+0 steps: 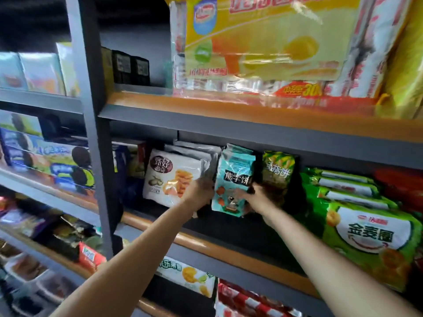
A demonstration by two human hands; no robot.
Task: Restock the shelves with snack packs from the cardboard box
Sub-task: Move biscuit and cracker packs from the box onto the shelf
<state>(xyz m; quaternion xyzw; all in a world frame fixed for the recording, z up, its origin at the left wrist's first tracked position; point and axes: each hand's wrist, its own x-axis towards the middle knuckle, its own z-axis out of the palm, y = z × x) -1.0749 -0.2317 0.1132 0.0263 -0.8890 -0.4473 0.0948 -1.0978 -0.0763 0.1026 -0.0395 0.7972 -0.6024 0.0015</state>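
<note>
Both arms are up and reaching into the middle shelf (206,243). The left hand (201,189) is pressed against the lower right corner of the white cookie pack (170,177), fingers curled at its edge, though whether they truly grip it or just push I cannot tell. Just to the right, the right hand (256,197) is on the teal bear-biscuit pack (233,181), fingers laid across the pack's lower front and thumb side tucked at its right edge, holding it upright between the two hands. That teal pack stands at the back of the shelf, touching the white pack's row on its left. Right behind the right hand stands a dark green-and-yellow pack (278,170). Further right of that hand lies a row of bright green packs (357,216), leaning forward. Above both hands, the upper shelf carries a big yellow multipack (263,37). Left of the left arm, blurred packs fill the neighbouring bay (45,156).
</note>
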